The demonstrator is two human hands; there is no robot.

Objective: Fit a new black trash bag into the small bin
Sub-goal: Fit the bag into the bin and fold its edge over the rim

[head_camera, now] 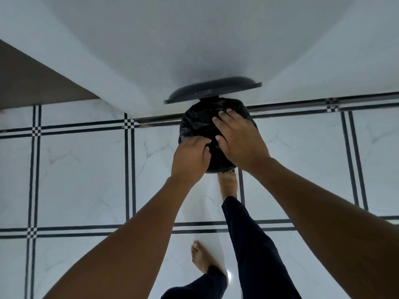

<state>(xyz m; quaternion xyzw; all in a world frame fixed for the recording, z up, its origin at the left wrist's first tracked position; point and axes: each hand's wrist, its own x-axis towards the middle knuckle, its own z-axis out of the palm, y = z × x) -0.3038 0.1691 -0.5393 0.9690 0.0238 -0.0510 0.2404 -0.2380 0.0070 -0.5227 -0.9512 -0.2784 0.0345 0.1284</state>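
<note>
The small bin stands on the tiled floor against the white wall, wrapped in the black trash bag (195,121) so that none of its body shows. Its dark grey lid (212,88) is swung up behind it. My left hand (190,159) grips the bag at the bin's near left rim with curled fingers. My right hand (239,137) lies flat over the bag on the top right, fingers straight and spread. My right foot (226,184) sits at the base of the bin, where its front is hidden by the bag.
White marble-look floor tiles (82,175) with dark line borders spread all around. A white wall (194,39) rises right behind the bin, and a brown panel (32,83) stands at the far left. My left foot (203,260) is planted further back.
</note>
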